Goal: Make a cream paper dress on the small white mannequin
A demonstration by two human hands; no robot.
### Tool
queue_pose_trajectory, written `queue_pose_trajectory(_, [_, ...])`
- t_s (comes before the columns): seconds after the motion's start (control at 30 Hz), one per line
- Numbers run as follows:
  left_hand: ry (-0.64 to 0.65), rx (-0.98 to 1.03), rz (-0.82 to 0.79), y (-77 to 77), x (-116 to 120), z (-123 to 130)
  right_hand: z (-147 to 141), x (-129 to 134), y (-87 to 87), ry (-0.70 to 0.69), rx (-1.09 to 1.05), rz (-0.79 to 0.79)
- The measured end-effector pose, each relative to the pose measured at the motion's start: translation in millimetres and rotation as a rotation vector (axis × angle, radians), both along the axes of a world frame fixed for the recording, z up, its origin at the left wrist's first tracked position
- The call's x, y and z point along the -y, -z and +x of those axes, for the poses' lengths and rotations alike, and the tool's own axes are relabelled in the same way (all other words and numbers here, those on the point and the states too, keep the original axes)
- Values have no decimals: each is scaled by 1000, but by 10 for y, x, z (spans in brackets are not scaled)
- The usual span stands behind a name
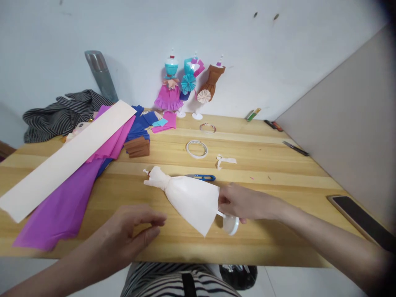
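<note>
A miniature dress form lies on its side on the wooden table, wearing a white dress (pixel 192 198) with a gathered waist and flared skirt. Its neck end points left, and its round white stand base (pixel 231 225) sticks out past the hem. My right hand (pixel 236 201) is closed at the hem and stand end, with fingers curled; the exact grip point is partly hidden. Left of the skirt hovers my left hand (pixel 136 227), thumb and fingers apart, holding nothing. Blue thread snips (pixel 204 177) lie just behind the skirt, their blades partly covered by it.
Three dressed miniature forms, one with a brown dress (pixel 213 80), stand by the wall. On the left are a long cream strip (pixel 68 161), purple crepe paper (pixel 58 214) and brown pieces (pixel 137 147). A white ring (pixel 197 149), cutter (pixel 296 148) and phone (pixel 361 218) lie around.
</note>
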State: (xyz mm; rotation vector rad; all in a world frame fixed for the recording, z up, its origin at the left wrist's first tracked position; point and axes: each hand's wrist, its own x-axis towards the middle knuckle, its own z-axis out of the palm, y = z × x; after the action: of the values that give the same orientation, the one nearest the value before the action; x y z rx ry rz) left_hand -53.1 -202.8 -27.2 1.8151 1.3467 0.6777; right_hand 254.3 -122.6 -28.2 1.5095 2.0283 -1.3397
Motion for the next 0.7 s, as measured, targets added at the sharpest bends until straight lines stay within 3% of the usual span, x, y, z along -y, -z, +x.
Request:
queue_pose_trajectory(0.23, [130,-35,182,-164,-283,27,25,-77,-62,-138,41,57])
queue_pose_trajectory(0.47, [156,-57,229,-282,-532,17,233,-264,-164,-152,97,296])
queue_pose_trajectory(0.6, [134,-55,226,-442,-839,123,264,-537,-171,-103,117,514])
queue_pose_trajectory(0.7, [118,23,154,-517,-1137,268,230,-845,-27,-43,17,646])
